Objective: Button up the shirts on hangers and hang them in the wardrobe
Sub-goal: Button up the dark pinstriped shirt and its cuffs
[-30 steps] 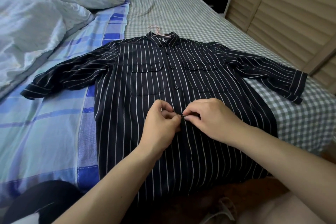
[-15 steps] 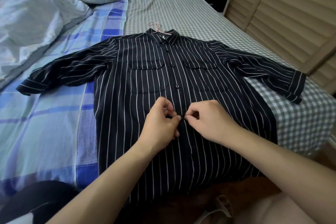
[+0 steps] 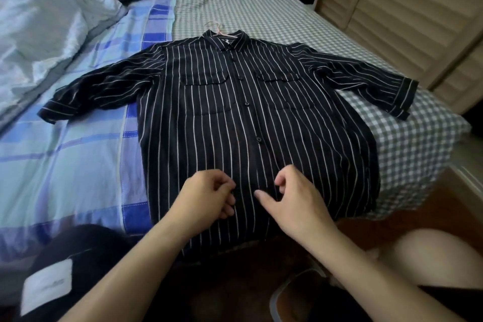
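The shirt (image 3: 243, 123) lay flat on the bed (image 3: 261, 8), on its hanger (image 3: 215, 27). Both hands hovered low over its front. The left hand (image 3: 206, 197) and right hand (image 3: 295, 197) had loosely curled fingers and held nothing. To do the next button well, pinch both edges together (line up the stripes). A rumpled blanket (image 3: 52, 21) lay well apart, blocking nothing.

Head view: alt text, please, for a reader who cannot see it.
Two bare hands, left hand and right hand, hover loosely curled, apart, over the lower placket of a black striped shirt spread flat on a bed, a pink hanger at its collar.
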`<state>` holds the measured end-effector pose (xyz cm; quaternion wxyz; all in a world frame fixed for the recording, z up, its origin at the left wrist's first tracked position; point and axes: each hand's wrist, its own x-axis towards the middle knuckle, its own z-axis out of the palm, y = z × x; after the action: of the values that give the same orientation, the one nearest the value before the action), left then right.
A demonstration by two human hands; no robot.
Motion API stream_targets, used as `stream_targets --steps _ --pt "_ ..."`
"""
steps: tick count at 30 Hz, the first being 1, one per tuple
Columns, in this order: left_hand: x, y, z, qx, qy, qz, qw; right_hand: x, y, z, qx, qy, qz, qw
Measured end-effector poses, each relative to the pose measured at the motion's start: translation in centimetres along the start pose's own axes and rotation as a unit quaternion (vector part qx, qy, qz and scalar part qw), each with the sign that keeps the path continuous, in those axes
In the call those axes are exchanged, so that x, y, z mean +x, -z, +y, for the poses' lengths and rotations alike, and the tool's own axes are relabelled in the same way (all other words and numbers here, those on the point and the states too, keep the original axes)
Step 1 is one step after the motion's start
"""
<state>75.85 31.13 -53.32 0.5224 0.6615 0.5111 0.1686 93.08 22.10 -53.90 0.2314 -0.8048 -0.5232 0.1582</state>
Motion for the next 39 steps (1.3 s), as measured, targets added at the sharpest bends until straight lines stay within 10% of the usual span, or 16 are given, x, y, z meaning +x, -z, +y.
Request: stream_targets --steps 4,8,14,21,27,39 --pt "-1.3 -1.6 -1.8 0.088 -0.124 0.128 0.980 -0.2 -2.1 -0.7 -0.080 0.033 0.048 0.995" --pt "-1.3 -2.3 -2.2 0.140 -0.167 0.173 0.961 0.4 -0.3 1.4 0.086 -0.031 -0.021 0.996" --pt "-0.9 -2.8 -2.7 0.216 -0.201 0.190 0.936 1.5 2.5 4.4 0.442 -0.149 -0.211 0.859" --pt "-0.3 -4.3 -2.1 0.341 -0.317 0.138 0.874 2.6 2.8 5.3 0.547 -0.180 -0.260 0.775" --pt "0.5 -5.5 -0.6 0.396 -0.287 0.117 0.865 2.3 2.4 5.1 0.510 -0.176 -0.253 0.803" --pt "-0.2 -5.5 2.5 0.095 -0.059 0.060 0.992 2.1 1.6 4.3 0.428 -0.153 -0.207 0.866"
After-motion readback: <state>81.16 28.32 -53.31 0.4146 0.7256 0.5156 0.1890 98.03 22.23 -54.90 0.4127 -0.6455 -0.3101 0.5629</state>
